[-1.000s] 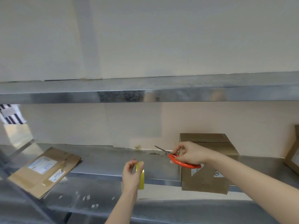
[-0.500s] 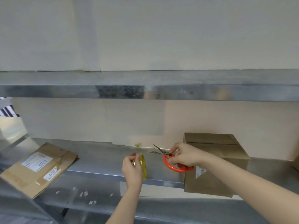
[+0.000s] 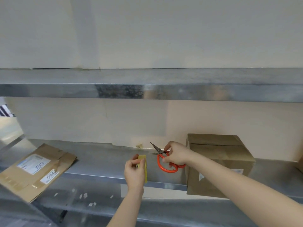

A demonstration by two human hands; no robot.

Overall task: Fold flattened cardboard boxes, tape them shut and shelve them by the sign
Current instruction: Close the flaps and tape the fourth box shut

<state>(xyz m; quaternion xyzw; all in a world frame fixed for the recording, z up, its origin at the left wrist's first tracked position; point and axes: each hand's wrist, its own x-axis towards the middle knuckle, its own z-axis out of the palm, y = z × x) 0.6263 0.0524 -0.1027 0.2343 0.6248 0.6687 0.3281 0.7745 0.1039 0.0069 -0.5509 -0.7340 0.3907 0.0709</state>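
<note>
Left hand (image 3: 134, 172) pinches the yellow tape roll (image 3: 145, 167) over the metal shelf (image 3: 101, 158). Right hand (image 3: 176, 155) grips the orange scissors (image 3: 158, 161), blades parted and pointing to eleven o'clock. The folded box (image 3: 219, 163) sits at four o'clock, and the flattened box (image 3: 32, 171) lies at eight o'clock.

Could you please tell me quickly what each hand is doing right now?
Left hand: grips the yellow tape roll.
Right hand: holds the orange-handled scissors.
</note>
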